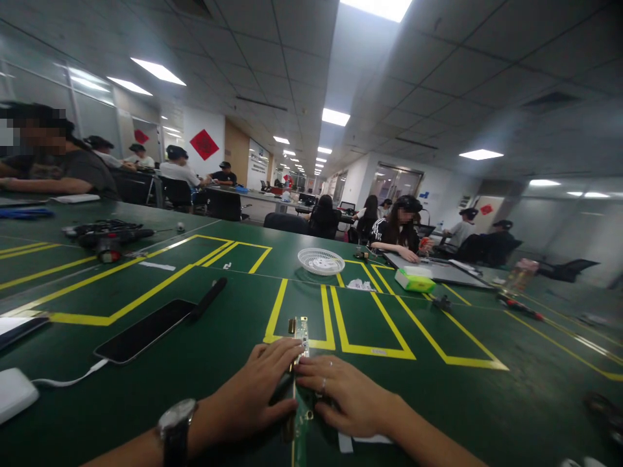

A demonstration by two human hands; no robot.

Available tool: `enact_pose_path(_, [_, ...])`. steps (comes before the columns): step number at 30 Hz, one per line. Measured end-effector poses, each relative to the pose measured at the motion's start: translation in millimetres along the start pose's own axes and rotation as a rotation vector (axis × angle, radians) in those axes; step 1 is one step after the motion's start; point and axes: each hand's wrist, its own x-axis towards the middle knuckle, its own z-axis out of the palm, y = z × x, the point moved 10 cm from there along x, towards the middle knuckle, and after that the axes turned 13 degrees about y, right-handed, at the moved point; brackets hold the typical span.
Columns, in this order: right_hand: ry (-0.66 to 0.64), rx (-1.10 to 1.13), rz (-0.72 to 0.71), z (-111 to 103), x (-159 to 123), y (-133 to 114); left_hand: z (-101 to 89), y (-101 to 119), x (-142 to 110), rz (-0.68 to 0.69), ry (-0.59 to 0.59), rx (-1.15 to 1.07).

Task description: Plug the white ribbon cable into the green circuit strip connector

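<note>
A long, narrow green circuit board [300,425] with gold-coloured parts lies lengthwise on the green table in front of me. From the left, my left hand [256,383] has its fingers on the board's upper part and its thumb at the left edge. My right hand [348,392], wearing rings, grips it from the right, fingertips on the board's edge and thumb lower down. The two hands' fingertips nearly meet over the board and cover its middle. Pale strips [345,442] lie beside the board, below my right hand.
A phone [146,331] on a white cable is to the left, with a power drill [109,240] farther off. Ahead stand a white plastic basket [321,261] and a green tissue pack [415,280]. Yellow tape [379,352] marks the table. A co-worker [402,233] sits across.
</note>
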Motion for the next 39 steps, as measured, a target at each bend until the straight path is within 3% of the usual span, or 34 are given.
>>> enact_pose_path(2, [0.047,-0.031,0.008,-2,0,2,2.5,2,0,0.011,-0.037,0.01])
enact_pose_path(6, [0.279,-0.155,0.144,-20,-13,28,4.7,3,0,0.013,-0.072,0.025])
enact_pose_path(8, [0.318,-0.192,0.187,-21,-18,36,4.7,3,1,0.019,-0.073,0.036])
enact_pose_path(19, [0.281,-0.166,0.234,-13,-17,42,3.2,9,1,0.034,-0.066,0.071])
enact_pose_path(39, [0.329,-0.143,0.269,-7,-10,39,8.0,13,0,0.054,-0.11,0.079])
